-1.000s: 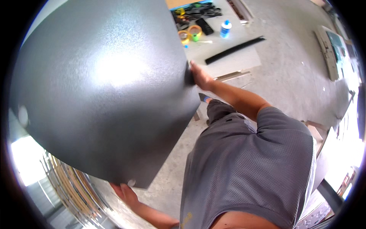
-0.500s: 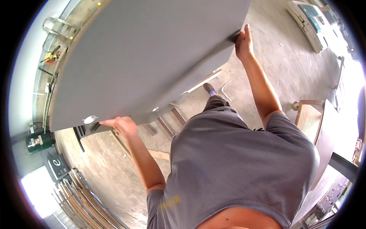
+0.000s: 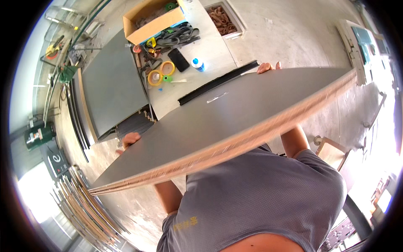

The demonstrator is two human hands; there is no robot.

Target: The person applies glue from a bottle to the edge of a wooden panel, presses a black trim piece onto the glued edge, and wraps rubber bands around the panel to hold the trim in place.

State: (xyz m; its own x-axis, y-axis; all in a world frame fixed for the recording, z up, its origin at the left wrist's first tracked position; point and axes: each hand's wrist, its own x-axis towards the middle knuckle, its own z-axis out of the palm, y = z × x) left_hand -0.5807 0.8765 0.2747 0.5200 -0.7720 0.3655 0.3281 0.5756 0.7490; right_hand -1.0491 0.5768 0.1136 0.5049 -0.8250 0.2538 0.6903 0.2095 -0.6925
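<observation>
Holding a big, flat, grey board in front of the body with both hands, close to the grey shirt. Slanting across the view, low at the left end and high at the right end, with a rough brown wooden edge on the near side. Clamped on the far edge toward the left with the left hand, and showing a few fingers over the top. Clamped on the same far edge toward the right with the right hand, well apart from the left one, and showing fingertips there too. Hiding parts of both arms under the board.

Covering the near part of a pale worktop in this view. Cannot tell about any touching between board and worktop. Lying just past the far edge, near the right hand, a long black strip. Farther back, a white and blue bottle, a black phone, two yellow tape rolls side by side, dark straps in a messy heap and an open cardboard box. Over to the left, another big grey panel lying flat, beside the worktop.
</observation>
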